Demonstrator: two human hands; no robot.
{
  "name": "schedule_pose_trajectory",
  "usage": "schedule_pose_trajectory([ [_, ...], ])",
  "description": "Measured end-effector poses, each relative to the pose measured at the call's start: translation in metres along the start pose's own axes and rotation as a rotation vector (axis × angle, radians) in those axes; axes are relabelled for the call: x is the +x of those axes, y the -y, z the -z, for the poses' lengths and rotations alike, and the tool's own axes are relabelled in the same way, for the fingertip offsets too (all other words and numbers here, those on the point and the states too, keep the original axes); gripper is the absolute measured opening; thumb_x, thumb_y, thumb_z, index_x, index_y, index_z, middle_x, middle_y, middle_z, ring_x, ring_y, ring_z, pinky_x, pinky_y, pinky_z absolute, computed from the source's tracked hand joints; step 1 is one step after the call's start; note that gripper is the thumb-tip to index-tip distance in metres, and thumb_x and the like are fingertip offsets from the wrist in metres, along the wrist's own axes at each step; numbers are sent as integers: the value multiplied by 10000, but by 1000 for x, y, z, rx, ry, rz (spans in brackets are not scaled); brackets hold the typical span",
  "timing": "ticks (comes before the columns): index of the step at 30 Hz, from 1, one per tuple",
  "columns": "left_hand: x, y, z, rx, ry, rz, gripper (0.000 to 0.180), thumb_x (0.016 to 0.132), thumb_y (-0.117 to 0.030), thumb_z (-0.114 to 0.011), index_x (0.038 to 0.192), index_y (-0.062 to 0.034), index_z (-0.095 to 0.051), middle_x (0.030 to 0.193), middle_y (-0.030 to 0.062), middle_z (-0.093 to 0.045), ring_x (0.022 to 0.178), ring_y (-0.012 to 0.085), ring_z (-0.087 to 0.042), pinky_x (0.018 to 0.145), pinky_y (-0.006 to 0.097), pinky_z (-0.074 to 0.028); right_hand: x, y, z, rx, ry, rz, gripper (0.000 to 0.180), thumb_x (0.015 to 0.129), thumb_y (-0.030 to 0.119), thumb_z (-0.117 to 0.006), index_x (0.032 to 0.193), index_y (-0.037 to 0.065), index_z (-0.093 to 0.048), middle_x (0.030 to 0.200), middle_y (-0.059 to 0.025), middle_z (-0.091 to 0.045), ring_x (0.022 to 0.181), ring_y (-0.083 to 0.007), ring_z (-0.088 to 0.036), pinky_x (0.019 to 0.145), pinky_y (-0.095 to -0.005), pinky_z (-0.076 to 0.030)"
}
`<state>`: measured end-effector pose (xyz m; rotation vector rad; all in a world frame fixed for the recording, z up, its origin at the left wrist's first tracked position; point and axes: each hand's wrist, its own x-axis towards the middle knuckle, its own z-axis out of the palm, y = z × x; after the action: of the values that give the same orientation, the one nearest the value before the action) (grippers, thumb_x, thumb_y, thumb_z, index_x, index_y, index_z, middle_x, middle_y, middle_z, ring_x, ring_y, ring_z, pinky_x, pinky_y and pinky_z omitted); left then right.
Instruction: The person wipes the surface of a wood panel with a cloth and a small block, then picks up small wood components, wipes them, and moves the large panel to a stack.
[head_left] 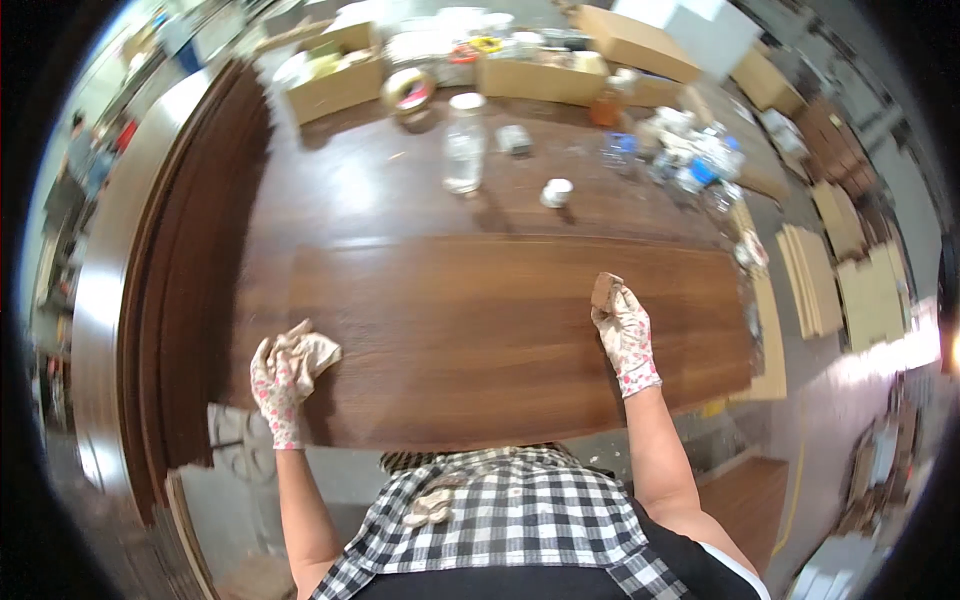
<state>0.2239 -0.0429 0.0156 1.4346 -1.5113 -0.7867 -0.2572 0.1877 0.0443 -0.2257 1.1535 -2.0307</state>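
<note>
A long dark-brown wood-grain panel [470,340] lies flat on the table in front of me. My left hand [277,385], in a white glove with a pink pattern, is closed on a crumpled off-white cloth [318,354] by the panel's left end. Over the right part of the panel is my right hand [627,335], in a matching glove. Its fingers pinch a small reddish-brown block [604,291]; whether the block touches the panel I cannot tell.
Beyond the panel stand a clear bottle [464,145] with a white lid, a small white container [556,193] and a tape roll [408,90]. Cardboard boxes [340,88] line the back. Crumpled plastic [695,150] lies at far right. Stacked brown panels [190,260] rise along the left.
</note>
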Motion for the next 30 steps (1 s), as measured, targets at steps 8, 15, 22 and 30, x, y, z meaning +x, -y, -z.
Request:
schedule_pose_trajectory([
  [8, 14, -19, -35, 748, 12, 22, 387, 950, -266, -498, 1141, 55, -598, 1168, 190, -620, 1093, 318, -572, 992, 403, -413, -12, 118, 164, -330, -328, 260, 337, 935, 265, -604, 1245, 149, -537, 1180, 6, -588, 998, -130, -580, 763, -271, -499],
  [15, -6, 16, -5, 1084, 45, -159, 444, 963, -355, -481, 1163, 23, -601, 1083, 214, -627, 1022, 348, -574, 890, 426, -458, 69, 182, 225, -1151, -619, 512, 551, 976, 333, -509, 1410, 21, -379, 1405, -146, -456, 1309, -259, -409, 1098, -350, -303],
  [22, -80, -8, -36, 485, 12, 47, 363, 966, -183, -513, 1218, 78, -512, 1154, 185, -616, 1006, 256, -616, 763, 316, -535, 179, 215, 391, -1581, -453, 615, 507, 1005, 249, -412, 1463, 84, -271, 1467, -147, -342, 1346, -256, -345, 1109, -352, -274],
  [30, -79, 41, 30, 1377, 144, -512, 321, 948, -259, -527, 1170, -33, -576, 1151, 91, -605, 1026, 267, -550, 929, 370, -439, 189, 207, 347, -1232, -513, 526, 515, 982, 136, -425, 1477, 101, -286, 1475, -94, -346, 1341, -225, -349, 1118, -335, -260],
])
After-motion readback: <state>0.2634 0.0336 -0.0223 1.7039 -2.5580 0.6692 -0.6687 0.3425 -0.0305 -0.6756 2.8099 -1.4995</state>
